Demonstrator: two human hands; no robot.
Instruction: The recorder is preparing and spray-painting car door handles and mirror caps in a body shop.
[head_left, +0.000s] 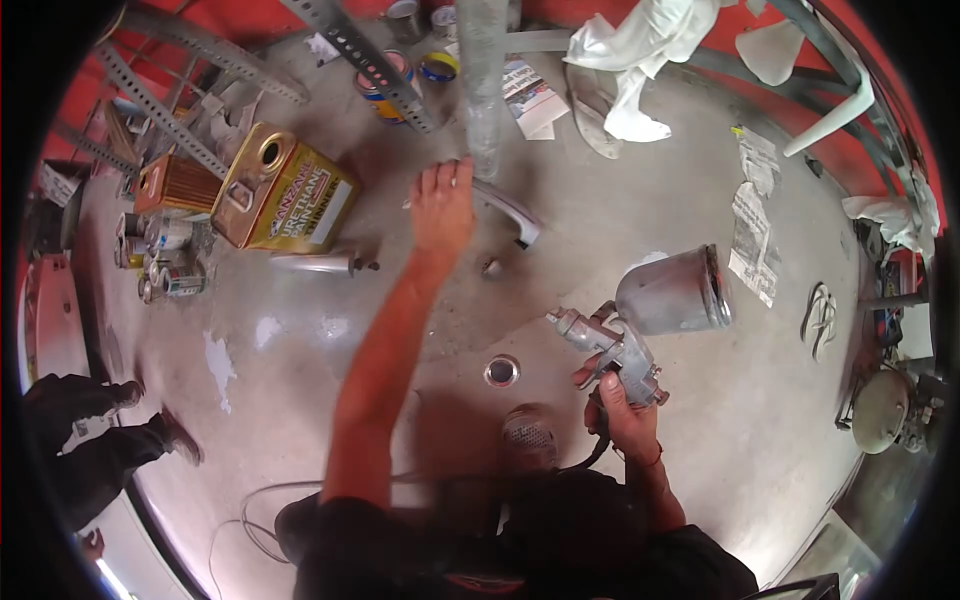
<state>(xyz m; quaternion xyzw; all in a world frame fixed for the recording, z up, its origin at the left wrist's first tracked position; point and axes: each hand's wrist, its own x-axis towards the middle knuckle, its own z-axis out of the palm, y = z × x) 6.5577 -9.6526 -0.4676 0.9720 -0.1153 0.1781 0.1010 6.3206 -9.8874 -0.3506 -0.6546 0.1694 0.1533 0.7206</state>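
Spray gun [622, 352] in the head view is held in the right hand [630, 418], its fingers closed around the handle, with a dark hose running down from the grip. Its nozzle points up and to the left, and a large grey paint cup [668, 292] is joined to it on the right side. The left hand [443, 212] reaches forward, its fingers held close together beside a vertical grey metal post [482, 80]; from this angle I cannot tell whether they grip anything. Just right of that hand is a curved silver part [512, 216].

Left of the forearm, a silver tubular piece [312, 263] lies on the concrete floor [690, 400], near a rectangular gold-and-yellow metal can [280, 190]. A small round container [501, 371] stands on the floor between the forearms. Perforated steel bars [365, 58] cross the upper left. White cloth [645, 50] hangs at the upper right, above newspaper sheets [752, 215] on the floor. At the left edge are another person's dark-clothed legs [105, 455].
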